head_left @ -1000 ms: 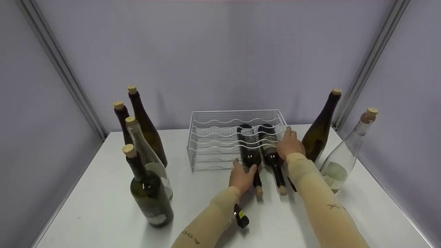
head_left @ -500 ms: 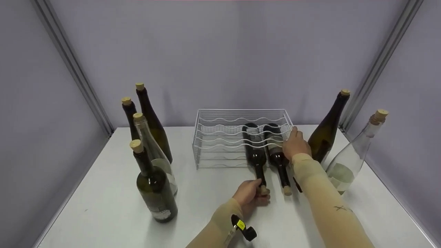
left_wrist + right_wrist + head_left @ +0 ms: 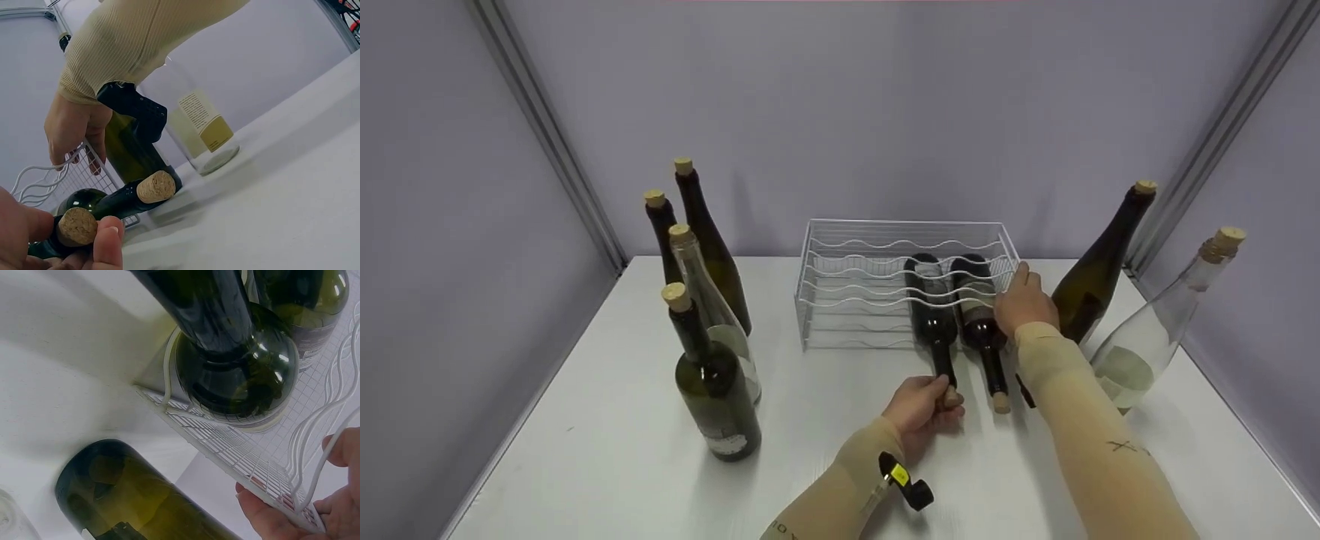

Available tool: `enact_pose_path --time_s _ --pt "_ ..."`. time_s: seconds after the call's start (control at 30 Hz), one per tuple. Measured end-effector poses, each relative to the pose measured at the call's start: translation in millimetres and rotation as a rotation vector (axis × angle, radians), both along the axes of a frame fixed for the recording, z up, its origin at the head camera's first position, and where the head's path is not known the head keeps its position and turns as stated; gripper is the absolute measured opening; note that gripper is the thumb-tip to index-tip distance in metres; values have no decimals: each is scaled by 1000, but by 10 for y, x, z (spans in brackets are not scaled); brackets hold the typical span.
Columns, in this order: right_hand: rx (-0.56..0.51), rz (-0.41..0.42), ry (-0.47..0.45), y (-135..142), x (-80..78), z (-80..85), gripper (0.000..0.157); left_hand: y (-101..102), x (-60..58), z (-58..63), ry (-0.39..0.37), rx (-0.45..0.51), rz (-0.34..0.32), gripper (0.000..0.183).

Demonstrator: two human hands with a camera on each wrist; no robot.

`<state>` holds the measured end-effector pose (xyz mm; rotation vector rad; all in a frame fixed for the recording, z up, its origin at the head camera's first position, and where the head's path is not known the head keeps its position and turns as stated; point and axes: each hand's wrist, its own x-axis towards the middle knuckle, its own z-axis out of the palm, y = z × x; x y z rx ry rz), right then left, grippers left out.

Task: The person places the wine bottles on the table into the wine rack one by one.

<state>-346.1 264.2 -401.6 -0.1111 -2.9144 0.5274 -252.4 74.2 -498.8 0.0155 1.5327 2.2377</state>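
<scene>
A white wire wine rack (image 3: 907, 221) stands at the back of the table with two dark corked wine bottles lying in its right part, necks facing me. My left hand (image 3: 921, 405) pinches the corked neck end of the left one, a wine bottle (image 3: 934, 322); its cork (image 3: 77, 226) shows between thumb and fingers in the left wrist view. The other lying bottle (image 3: 981, 326) is beside it, untouched by that hand. At the rack's right side, my right hand (image 3: 1026, 306) grips the upper edge; in the right wrist view, fingers (image 3: 261, 514) and thumb straddle the wire side panel (image 3: 225, 453).
On the left stand several corked bottles, including a green bottle (image 3: 720, 405) in front and a clear bottle (image 3: 705, 289) behind. Right of the rack are an upright dark bottle (image 3: 1099, 274) and a clear bottle (image 3: 1144, 349). Walls enclose the white table (image 3: 607, 450).
My left hand has moved from beside the left lying bottle's shoulder toward me, onto its corked neck end. The right hand stays on the rack. The head view has shifted slightly.
</scene>
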Motion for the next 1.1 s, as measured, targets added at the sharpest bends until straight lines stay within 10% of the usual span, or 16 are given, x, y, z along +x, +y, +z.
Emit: enact_pose_path --time_s 0.3,0.83,1.1 --pt "-5 19 -2 -36 -25 13 66 -16 2 5 -12 -12 65 21" --pt "35 -50 15 469 385 18 66 398 142 -21 82 -89 -7 20" --pt "26 -67 16 354 394 -96 66 281 172 -100 67 -117 -25 20"
